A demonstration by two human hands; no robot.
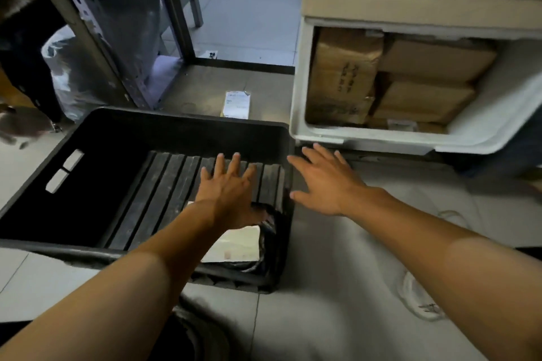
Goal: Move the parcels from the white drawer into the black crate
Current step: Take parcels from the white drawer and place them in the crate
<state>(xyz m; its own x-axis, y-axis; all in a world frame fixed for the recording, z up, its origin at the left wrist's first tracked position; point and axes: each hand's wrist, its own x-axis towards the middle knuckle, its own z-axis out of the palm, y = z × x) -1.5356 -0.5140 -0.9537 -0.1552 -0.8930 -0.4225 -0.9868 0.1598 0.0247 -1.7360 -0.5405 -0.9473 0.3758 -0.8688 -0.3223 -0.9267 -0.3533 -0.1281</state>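
Here, the parcels [381, 79] I have yet to move are brown, paper-wrapped blocks packed inside the white drawer [381, 138], which sits just beyond my right fingertips and a little to their right. I count four clearly: one tall block on the left with dark print running up its face, two flatter ones stacked to its right with their long sides running left to right, and a low one along the bottom; more may be hidden behind them. A fifth parcel, a black-wrapped parcel [249, 243] with a pale label, already lies in the near right corner of the black crate [117, 138], beneath and behind my left wrist.

My right hand [322, 184] is the nearer one to the drawer. It hovers over the floor between crate and drawer, fingers spread and straight, holding nothing, its tips almost at the drawer's front lip. My left hand [228, 187] is also empty with fingers splayed, held above the crate's ribbed floor. So I judge the next reach goes forward and right, into the drawer's opening.

Further out from my fingers, one white paper slip [237, 104] lies on the floor past the crate's far wall, and one grey metal rack [96, 38] stands beyond my left hand.
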